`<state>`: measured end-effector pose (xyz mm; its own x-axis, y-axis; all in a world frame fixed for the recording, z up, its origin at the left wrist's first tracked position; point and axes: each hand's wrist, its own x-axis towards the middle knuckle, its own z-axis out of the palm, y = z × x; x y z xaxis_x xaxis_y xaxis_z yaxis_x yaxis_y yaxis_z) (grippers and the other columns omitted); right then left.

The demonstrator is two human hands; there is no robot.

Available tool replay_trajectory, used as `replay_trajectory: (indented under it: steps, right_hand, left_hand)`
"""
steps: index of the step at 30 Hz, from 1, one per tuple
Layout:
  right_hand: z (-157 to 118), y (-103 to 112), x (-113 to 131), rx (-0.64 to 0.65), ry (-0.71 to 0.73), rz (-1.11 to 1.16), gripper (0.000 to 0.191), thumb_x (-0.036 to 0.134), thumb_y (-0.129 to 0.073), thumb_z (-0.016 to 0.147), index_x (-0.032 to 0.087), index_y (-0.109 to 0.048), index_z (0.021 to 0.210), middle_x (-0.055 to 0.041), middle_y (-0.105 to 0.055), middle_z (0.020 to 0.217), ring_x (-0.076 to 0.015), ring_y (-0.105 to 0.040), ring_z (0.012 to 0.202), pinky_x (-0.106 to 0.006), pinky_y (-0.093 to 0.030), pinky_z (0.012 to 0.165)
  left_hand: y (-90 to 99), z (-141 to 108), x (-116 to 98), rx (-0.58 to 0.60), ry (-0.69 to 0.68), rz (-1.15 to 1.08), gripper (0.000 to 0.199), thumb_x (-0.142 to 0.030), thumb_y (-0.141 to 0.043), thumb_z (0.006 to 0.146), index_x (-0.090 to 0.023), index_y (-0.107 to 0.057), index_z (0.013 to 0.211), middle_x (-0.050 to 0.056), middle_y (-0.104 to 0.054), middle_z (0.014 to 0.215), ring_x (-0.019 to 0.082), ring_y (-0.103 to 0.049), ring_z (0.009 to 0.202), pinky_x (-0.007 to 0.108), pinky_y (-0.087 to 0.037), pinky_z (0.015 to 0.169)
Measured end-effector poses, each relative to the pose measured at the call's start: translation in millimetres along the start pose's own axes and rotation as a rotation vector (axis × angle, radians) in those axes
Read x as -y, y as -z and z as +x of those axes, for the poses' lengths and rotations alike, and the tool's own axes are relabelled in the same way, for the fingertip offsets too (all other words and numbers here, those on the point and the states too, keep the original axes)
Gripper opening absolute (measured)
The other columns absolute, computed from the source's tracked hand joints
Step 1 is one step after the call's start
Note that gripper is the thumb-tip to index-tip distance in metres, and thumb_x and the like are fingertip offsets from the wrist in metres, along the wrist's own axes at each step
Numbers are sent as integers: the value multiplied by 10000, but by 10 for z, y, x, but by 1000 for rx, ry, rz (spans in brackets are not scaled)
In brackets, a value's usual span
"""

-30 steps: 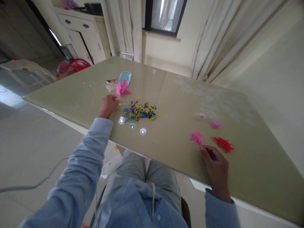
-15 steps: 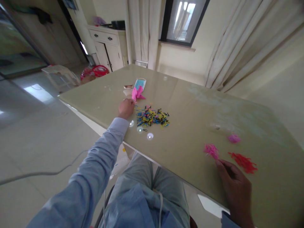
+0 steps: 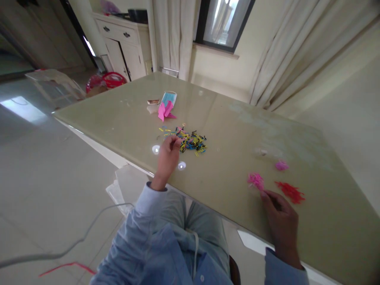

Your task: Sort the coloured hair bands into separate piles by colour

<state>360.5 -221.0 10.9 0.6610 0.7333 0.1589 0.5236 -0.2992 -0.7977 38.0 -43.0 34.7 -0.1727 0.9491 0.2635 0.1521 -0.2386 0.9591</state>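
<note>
A mixed pile of small yellow, blue, black and pink rubber bands (image 3: 194, 141) lies on the table. My left hand (image 3: 170, 154) is at its left edge, thumb and fingers pinched together; what they hold, if anything, is too small to make out. On the right, my right hand (image 3: 280, 215) has its thumb and forefinger closed at the near edge of a pink pile of bands (image 3: 255, 181). Anything between those fingertips is hidden. Just beyond that hand lies a red pile of bands (image 3: 291, 192), and farther back a smaller purple-pink pile (image 3: 281, 165).
Behind the mixed pile are crumpled pink paper-like pieces (image 3: 166, 110), a blue face mask (image 3: 170, 97) and a small brown-and-white item (image 3: 153, 101). A clear plastic piece (image 3: 264, 152) lies at the right. The table's near edge (image 3: 204, 211) runs before my lap.
My left hand has moved from the pink pieces toward me and right, to the mixed pile's left edge. A few bands there now lie spread out. My right hand stays by the pink pile.
</note>
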Motion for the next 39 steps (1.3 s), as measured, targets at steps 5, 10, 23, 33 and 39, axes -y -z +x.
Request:
replay_trajectory:
  steps: [5, 10, 23, 33, 39]
  right_hand:
    - [0, -21, 11, 7, 49, 58, 397, 547, -715, 736, 169, -754, 849, -76, -746, 810, -227, -663, 744, -331, -523, 702]
    - [-14, -27, 45, 9, 74, 86, 338, 501, -703, 775, 172, -747, 840, -63, -743, 789, -205, -655, 714, -313, -515, 676]
    - [-36, -46, 13, 29, 93, 148, 259, 425, -662, 834, 178, -737, 860, -37, -721, 759, -160, -607, 652, -282, -481, 646]
    - [-42, -53, 21, 40, 131, 151, 237, 404, -651, 845, 184, -739, 852, -45, -728, 778, -162, -607, 661, -279, -477, 644]
    - [-46, -49, 33, 45, 128, 143, 254, 424, -647, 843, 186, -735, 844, -42, -722, 760, -161, -602, 643, -282, -479, 639]
  left_hand:
    - [-261, -367, -193, 238, 252, -443, 386, -519, -701, 826, -184, -523, 753, -46, -516, 653, 62, -402, 489, 200, -300, 461]
    - [-559, -618, -384, 453, 497, -666, 468, -545, -816, 706, -164, -562, 803, -39, -562, 688, 44, -442, 486, 173, -318, 444]
    - [-1166, -995, -599, 713, 762, -792, 382, -394, -857, 670, -144, -582, 760, -30, -579, 669, 41, -469, 460, 162, -325, 425]
    - [-1194, -1096, -578, 758, 731, -734, 443, -472, -867, 672, -123, -612, 771, -20, -613, 734, 20, -446, 468, 167, -320, 443]
    - [-1223, -1139, -553, 707, 546, -646, 425, -484, -841, 697, -138, -627, 822, -6, -654, 735, 30, -432, 477, 181, -307, 453]
